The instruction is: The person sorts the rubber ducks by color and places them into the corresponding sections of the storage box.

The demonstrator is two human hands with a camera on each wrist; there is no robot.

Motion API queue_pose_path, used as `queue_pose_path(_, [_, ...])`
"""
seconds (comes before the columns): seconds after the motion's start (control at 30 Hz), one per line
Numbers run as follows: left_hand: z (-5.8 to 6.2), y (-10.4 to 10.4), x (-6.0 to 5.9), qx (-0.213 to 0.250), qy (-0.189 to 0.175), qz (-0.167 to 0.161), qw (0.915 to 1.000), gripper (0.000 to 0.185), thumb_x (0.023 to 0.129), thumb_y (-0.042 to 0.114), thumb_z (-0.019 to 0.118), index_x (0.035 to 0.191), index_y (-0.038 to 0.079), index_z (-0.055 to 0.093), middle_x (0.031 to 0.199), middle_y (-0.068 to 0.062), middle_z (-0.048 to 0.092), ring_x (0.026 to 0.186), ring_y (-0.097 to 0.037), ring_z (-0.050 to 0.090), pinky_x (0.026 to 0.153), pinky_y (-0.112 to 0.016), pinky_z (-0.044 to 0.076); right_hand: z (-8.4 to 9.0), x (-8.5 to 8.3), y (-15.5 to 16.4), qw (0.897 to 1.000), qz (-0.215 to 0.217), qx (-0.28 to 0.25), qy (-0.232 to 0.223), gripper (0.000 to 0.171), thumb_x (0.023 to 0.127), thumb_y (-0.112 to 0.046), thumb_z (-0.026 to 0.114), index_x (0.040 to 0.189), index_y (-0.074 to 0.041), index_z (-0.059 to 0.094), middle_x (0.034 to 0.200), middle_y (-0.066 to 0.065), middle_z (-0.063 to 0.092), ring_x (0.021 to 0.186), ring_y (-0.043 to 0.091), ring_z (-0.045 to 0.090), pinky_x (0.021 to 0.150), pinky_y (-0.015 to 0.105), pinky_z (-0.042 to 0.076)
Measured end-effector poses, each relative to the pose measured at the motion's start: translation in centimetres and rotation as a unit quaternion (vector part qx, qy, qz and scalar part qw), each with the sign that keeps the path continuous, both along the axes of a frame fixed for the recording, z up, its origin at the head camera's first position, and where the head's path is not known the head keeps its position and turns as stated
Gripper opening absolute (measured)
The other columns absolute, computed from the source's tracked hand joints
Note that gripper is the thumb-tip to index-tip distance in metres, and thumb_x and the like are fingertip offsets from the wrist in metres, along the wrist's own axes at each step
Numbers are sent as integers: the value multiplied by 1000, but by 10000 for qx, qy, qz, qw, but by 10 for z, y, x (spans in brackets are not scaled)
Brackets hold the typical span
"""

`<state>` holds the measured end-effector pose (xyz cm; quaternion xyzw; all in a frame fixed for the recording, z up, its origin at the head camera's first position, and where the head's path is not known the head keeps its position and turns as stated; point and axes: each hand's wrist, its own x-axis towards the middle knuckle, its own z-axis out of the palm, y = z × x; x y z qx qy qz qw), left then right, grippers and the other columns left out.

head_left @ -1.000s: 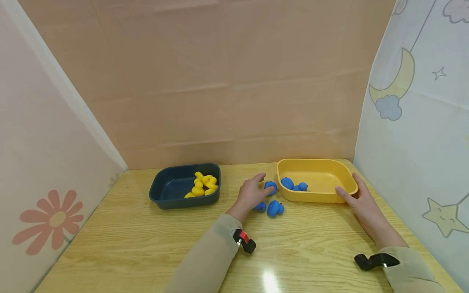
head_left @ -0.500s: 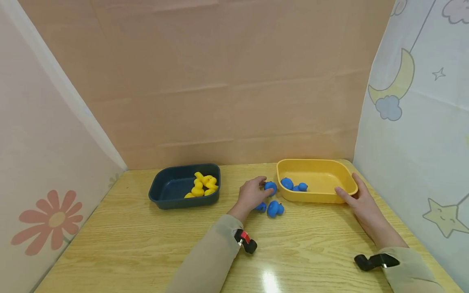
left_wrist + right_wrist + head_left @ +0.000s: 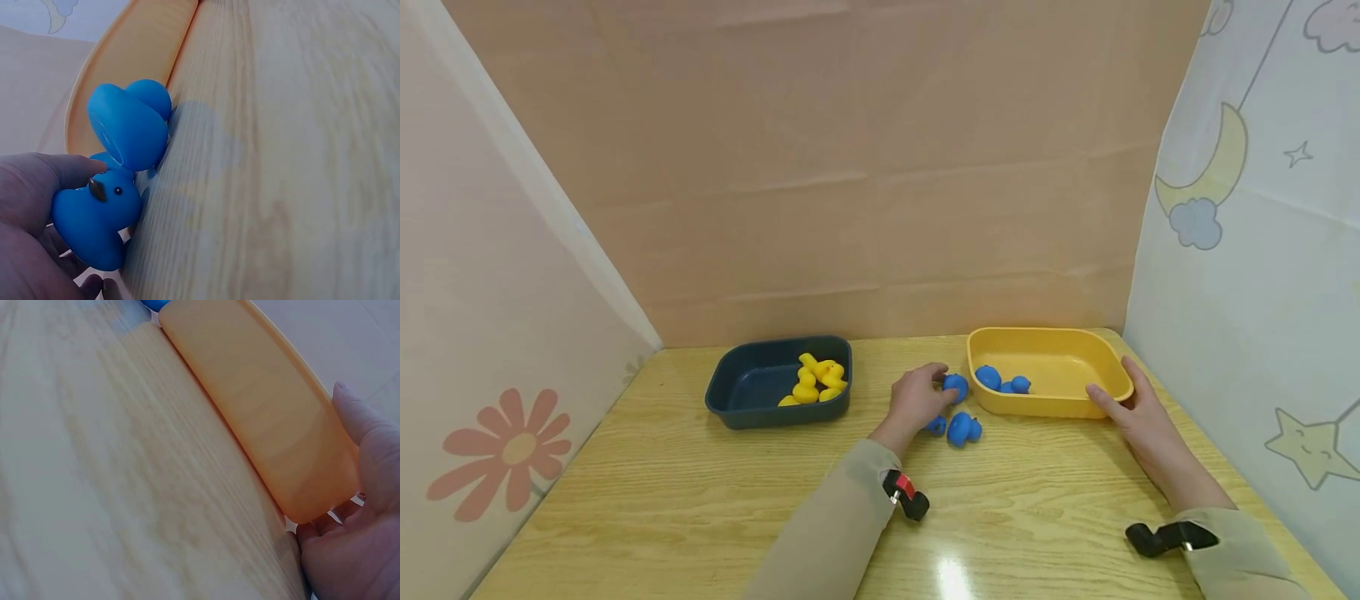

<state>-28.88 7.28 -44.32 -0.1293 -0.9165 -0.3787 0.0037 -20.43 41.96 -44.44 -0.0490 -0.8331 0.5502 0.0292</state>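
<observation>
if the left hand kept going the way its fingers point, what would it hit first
Likely the yellow tray. The left hand grips a blue duck and points right toward the tray's near-left wall, though depth is hard to judge.

We note a wooden table (image 3: 700,500): navy tray (image 3: 752,390) at 11 o'clock, yellow tray (image 3: 1075,367) at 1, loose blue ducks (image 3: 961,428) between.
</observation>
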Motion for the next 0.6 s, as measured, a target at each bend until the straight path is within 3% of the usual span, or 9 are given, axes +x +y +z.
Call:
queue_pose_path(0.17, [-3, -1, 0, 241, -124, 74, 9996, 50, 104, 30, 81, 149, 14, 69, 140, -1, 75, 135, -27, 65, 120, -53, 43, -2, -1, 1, 10000, 7, 54, -70, 104, 115, -47, 57, 172, -24, -26, 180, 25, -17, 163, 55, 7, 131, 66, 7])
queue_pose_path(0.4, [-3, -8, 0, 724, -108, -7, 9973, 51, 104, 21, 81, 152, 11, 67, 144, -4, 72, 137, -28, 64, 116, -47, 52, -3, -1, 0, 10000, 1, 70, -31, 103, 115, -47, 57, 173, -24, -26, 181, 25, -15, 162, 52, 10, 134, 54, 9])
queue_pose_path(0.6, [2, -12, 0, 998, 144, -88, 9949, 53, 104, 18, 80, 154, 11, 65, 147, -3, 70, 144, -28, 59, 120, -48, 48, -2, -1, 0, 10000, -5, 52, 38, 104, 115, -47, 58, 173, -24, -26, 180, 26, -15, 162, 55, 8, 132, 65, 6])
